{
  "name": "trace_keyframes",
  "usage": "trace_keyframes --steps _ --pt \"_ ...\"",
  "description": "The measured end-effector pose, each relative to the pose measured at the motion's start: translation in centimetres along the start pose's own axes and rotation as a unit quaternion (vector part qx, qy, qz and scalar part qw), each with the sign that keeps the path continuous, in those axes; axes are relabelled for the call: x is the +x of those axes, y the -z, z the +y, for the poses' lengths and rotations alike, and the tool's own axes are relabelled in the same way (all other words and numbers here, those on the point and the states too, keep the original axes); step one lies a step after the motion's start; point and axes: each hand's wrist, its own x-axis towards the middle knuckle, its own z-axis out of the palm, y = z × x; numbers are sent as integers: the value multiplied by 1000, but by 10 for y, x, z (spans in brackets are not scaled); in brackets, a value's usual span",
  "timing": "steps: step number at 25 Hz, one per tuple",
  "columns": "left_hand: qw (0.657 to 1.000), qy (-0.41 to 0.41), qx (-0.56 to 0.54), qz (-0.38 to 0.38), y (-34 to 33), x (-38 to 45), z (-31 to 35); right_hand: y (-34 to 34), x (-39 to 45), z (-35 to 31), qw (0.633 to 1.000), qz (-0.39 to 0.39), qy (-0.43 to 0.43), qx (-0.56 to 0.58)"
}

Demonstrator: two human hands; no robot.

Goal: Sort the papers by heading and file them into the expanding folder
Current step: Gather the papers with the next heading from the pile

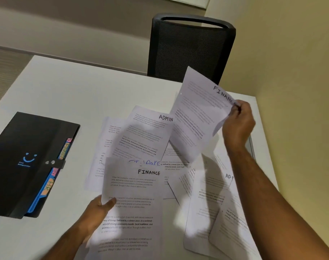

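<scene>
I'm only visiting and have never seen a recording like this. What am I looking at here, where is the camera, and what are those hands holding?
There is no machine: a person wears one camera on the head, looking down at their own hands. On the white table lie scattered printed papers, one headed ADMIN, and a closed black expanding folder with coloured tabs. The left hand holds a sheet headed FINANCE. The right hand lifts a second FINANCE sheet, pinched in its fingers. A black chair stands behind.

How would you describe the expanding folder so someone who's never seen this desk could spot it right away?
Start at the white table and look to its left side, away from the scattered papers. The expanding folder lies there flat and closed. It is the only black thing on the table, with a blue smiley on its cover and coloured tabs along its right edge.
</scene>
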Motion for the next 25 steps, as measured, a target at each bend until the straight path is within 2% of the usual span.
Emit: trace_keyframes --steps 5,10,19,22,25 --pt "1000 -5 29 -4 -3 0 -9 49 22 -1 994 -83 -45 59" --pt "999 1 35 -6 -7 -7 -6 77 2 -8 972 -192 -106 86" --pt "1000 -11 -7 -26 -7 -12 -3 31 -107 60 901 -327 -280 52" --pt "999 -29 -29 -32 -10 -19 2 15 -146 69 886 -342 -308 54" --pt "998 -24 -36 -34 -11 -23 6 -1 -173 68 878 -373 -294 56"
